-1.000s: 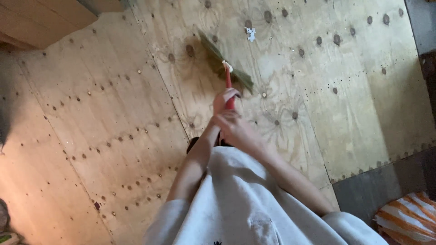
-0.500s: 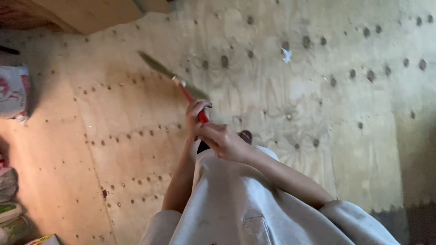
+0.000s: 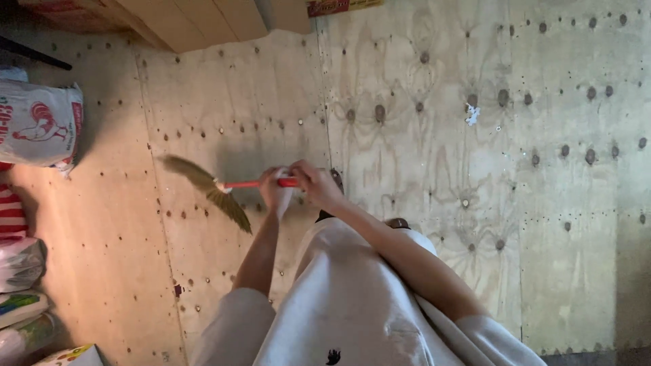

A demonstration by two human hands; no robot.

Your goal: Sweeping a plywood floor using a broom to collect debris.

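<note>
Both hands close around the red handle [image 3: 261, 183] of a small hand broom [image 3: 210, 190]: the left hand [image 3: 274, 191] wraps it nearer the bristles, the right hand [image 3: 315, 184] grips just behind, at three o'clock from the left, the two nearly touching. The stretch of handle inside the fists is hidden, so its end cannot be made out. The bristles [image 3: 203, 188] are smeared by blur, and whether their tips touch the plywood floor [image 3: 441, 169] cannot be told. A pale shirt [image 3: 346, 305] fills the lower middle and covers the floor beneath it; two dark shoe tips [image 3: 397, 222] barely show past its edge.

At nine o'clock from the broom, along the left edge, stands a white sack with a red rooster picture [image 3: 37, 125], cut off by the frame. Below it, toward seven o'clock, lie a red-and-white striped cloth [image 3: 10, 210] and several plastic bags [image 3: 20, 291], only partly in view. At eleven o'clock stacked wooden boards [image 3: 203, 20] run off the top. A small white scrap [image 3: 472, 114] lies on the floor at two o'clock, well apart from the hands.

The broom lies nearly level, handle pointing to three o'clock, its olive-tan bristles fanning out toward nine and slanting down to five o'clock, above a nail-studded sheet seam.
</note>
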